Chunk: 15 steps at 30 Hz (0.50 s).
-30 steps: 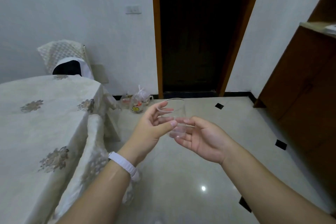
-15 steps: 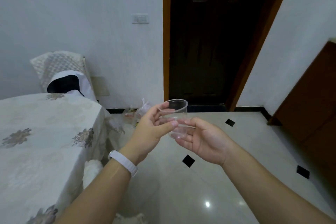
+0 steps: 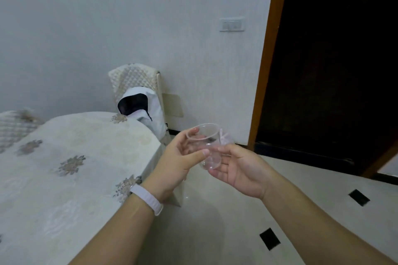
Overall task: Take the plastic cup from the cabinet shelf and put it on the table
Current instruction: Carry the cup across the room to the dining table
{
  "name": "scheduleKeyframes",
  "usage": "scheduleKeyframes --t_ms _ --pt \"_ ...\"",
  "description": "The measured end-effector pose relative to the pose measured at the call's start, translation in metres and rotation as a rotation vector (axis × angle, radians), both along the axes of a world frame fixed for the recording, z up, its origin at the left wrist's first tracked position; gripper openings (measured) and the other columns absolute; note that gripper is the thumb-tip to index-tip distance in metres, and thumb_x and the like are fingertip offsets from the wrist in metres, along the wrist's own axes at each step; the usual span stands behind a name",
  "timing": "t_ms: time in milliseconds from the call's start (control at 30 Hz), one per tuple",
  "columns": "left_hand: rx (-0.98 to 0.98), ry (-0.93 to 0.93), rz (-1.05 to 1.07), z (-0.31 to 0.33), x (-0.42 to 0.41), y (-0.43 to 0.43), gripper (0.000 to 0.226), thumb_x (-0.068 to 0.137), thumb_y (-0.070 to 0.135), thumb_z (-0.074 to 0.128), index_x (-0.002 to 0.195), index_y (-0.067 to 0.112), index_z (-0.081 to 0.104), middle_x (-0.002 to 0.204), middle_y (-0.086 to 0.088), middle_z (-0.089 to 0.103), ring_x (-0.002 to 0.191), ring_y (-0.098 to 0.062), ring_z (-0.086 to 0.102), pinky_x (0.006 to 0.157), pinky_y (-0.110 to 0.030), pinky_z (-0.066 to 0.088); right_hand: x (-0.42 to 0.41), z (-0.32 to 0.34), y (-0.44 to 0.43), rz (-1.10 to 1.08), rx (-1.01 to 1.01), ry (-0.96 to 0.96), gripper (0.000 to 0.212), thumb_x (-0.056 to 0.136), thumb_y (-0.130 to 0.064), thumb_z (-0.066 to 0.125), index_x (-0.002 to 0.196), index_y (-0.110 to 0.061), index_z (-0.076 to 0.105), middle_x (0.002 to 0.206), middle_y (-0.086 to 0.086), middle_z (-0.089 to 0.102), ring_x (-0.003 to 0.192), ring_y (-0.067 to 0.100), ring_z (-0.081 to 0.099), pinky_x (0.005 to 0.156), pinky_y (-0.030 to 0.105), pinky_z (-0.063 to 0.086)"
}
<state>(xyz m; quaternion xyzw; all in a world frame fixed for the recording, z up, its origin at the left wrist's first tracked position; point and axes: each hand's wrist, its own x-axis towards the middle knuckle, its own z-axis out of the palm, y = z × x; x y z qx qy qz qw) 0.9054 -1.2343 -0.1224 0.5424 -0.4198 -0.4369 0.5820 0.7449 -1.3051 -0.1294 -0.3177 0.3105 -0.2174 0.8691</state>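
Note:
A clear plastic cup [image 3: 208,146] is held upright in the air, just past the right edge of the table [image 3: 71,157]. My left hand [image 3: 178,161], with a white wristband, grips the cup's side between thumb and fingers. Under and beside the cup's base lies my right hand [image 3: 239,168], palm up, its fingertips touching the cup. The table wears a cream cloth with grey flower patterns. The cabinet is out of view.
A chair [image 3: 137,84] with a quilted cover and a white-and-black garment stands against the wall behind the table. A dark doorway with an orange-brown frame [image 3: 265,71] is at right. The glossy floor [image 3: 237,232] has small black tiles.
The view has swung left, so the table now fills more of the lower left and the cabinet has left the frame. Both hands keep the cup and have moved closer to the table.

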Motion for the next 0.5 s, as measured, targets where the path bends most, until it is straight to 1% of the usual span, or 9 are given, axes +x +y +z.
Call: scheduleKeyframes --t_ms 100,167,200,233,333,367,433,500 --pt "-0.018 -0.022 0.062 0.008 0.004 -0.046 0.056 0.08 -0.011 0.065 0.131 0.003 0.047 0.127 -0.025 0.059 0.111 -0.031 0.063 0.093 -0.037 0.053 0.008 0.007 -0.056 0.058 -0.013 -0.011 0.048 0.081 -0.015 0.062 0.126 0.001 0.059 0.113 0.022 0.07 0.096 0.028 0.067 0.073 0.032 0.057" --pt "-0.034 -0.037 0.083 0.014 0.008 -0.073 0.056 0.08 -0.011 0.065 0.131 0.002 0.046 0.128 -0.026 0.058 0.107 -0.028 0.064 0.091 -0.034 0.054 0.017 0.012 -0.087 0.088 -0.017 -0.022 0.057 0.074 -0.016 0.064 0.128 0.002 0.057 0.101 0.018 0.071 0.09 0.027 0.068 0.07 0.032 0.058" --pt "-0.037 -0.046 0.099 0.017 0.012 -0.084 0.056 0.081 -0.011 0.065 0.131 0.002 0.046 0.128 -0.026 0.057 0.105 -0.026 0.064 0.089 -0.033 0.054 0.023 0.013 -0.099 0.101 -0.014 -0.026 0.058 0.074 -0.016 0.064 0.128 0.002 0.056 0.099 0.016 0.071 0.089 0.026 0.068 0.071 0.032 0.058" --pt "-0.037 -0.05 0.118 0.019 0.018 -0.093 0.055 0.081 -0.011 0.065 0.131 0.002 0.046 0.128 -0.026 0.057 0.105 -0.026 0.064 0.089 -0.033 0.053 0.029 0.014 -0.11 0.116 -0.007 -0.033 0.058 0.074 -0.017 0.064 0.128 0.002 0.056 0.101 0.016 0.071 0.091 0.026 0.068 0.074 0.032 0.059" --pt "-0.04 -0.069 0.179 0.02 0.038 -0.115 0.056 0.08 -0.009 0.067 0.131 0.003 0.047 0.128 -0.025 0.058 0.11 -0.035 0.062 0.092 -0.038 0.053 0.051 0.014 -0.139 0.173 -0.003 -0.045 0.062 0.07 -0.02 0.066 0.128 0.0 0.058 0.116 0.02 0.066 0.102 0.029 0.063 0.082 0.034 0.056" --pt "-0.038 -0.072 0.191 0.019 0.045 -0.121 0.057 0.079 -0.009 0.068 0.13 0.004 0.048 0.128 -0.024 0.058 0.109 -0.035 0.063 0.091 -0.038 0.053 0.061 0.013 -0.149 0.198 -0.01 -0.041 0.061 0.07 -0.021 0.066 0.127 -0.001 0.059 0.118 0.021 0.066 0.104 0.029 0.062 0.084 0.034 0.055" --pt "-0.029 -0.055 0.227 0.015 0.059 -0.132 0.056 0.079 -0.011 0.068 0.129 0.005 0.049 0.123 -0.018 0.06 0.102 -0.026 0.066 0.088 -0.035 0.054 0.081 0.009 -0.167 0.238 -0.017 -0.03 0.053 0.071 -0.02 0.066 0.122 -0.003 0.063 0.122 0.018 0.067 0.102 0.027 0.065 0.085 0.034 0.054" --pt "-0.017 -0.032 0.276 0.009 0.077 -0.142 0.054 0.079 -0.011 0.067 0.127 0.008 0.05 0.116 -0.013 0.062 0.096 -0.018 0.067 0.087 -0.033 0.055 0.105 0.003 -0.183 0.265 -0.009 -0.023 0.044 0.073 -0.02 0.066 0.114 -0.005 0.067 0.12 0.017 0.069 0.101 0.026 0.067 0.087 0.035 0.054"
